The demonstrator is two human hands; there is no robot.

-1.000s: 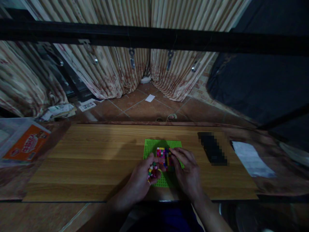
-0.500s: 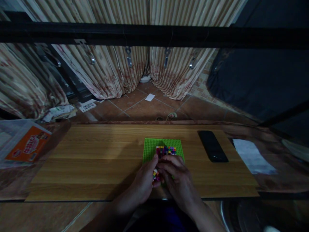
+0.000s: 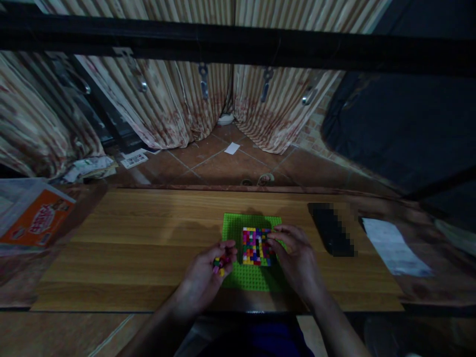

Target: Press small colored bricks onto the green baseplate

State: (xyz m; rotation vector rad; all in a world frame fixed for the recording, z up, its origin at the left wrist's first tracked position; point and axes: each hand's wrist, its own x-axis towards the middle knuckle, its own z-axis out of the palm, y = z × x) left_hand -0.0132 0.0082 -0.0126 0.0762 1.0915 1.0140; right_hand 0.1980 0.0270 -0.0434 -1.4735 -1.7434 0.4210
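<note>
Left hand point(image 3: 206, 272), curled around a few loose bricks point(image 3: 219, 262), apparently a ready supply; right hand point(image 3: 299, 253), fingers narrowed, pinching the right edge of the brick block point(image 3: 255, 245). The block sits on the green baseplate point(image 3: 247, 280), central on the table point(image 3: 130, 238); phone point(image 3: 330, 229) farther right.

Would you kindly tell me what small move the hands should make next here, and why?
Probably press down with the right hand at the right edge of the patch: its fingertips are pinched there, over the baseplate, as if seating a brick, though none is clearly visible. The left hand holds spare bricks beside the patch.
</note>
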